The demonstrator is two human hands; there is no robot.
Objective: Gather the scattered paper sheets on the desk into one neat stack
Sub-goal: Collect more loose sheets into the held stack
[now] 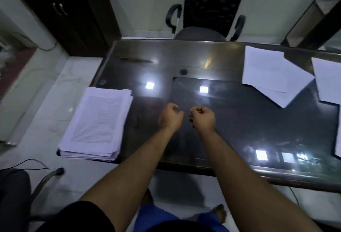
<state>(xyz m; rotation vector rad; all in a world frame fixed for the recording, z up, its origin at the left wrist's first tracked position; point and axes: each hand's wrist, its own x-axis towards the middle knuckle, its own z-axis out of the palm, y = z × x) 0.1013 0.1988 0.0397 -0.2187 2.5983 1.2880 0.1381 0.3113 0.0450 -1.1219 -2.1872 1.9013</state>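
Both of your hands hang over the middle of the dark glass table (230, 121), close together, and neither has anything in it. Your left hand (170, 116) and right hand (203, 116) each have the fingers curled in toward the palm, like loose fists.

Judging by how things lie, you are well along but not finished. One thick stack of printed sheets (97, 122) sits at the left end of the table, its near corner overhanging the edge; the sides are slightly fanned, so it could use squaring. Still outside it are the loose sheets at the far right: a pair of overlapping sheets (273, 73) lying askew, a further sheet (328, 82) just beside them at the frame edge, and a sliver of white paper (338, 135) lower down on the right edge, mostly cut off.

So the count reads: one stack, and at least four loose sheets visible, though more may lie out of view to the right. Those are well apart from the stack, across the table.
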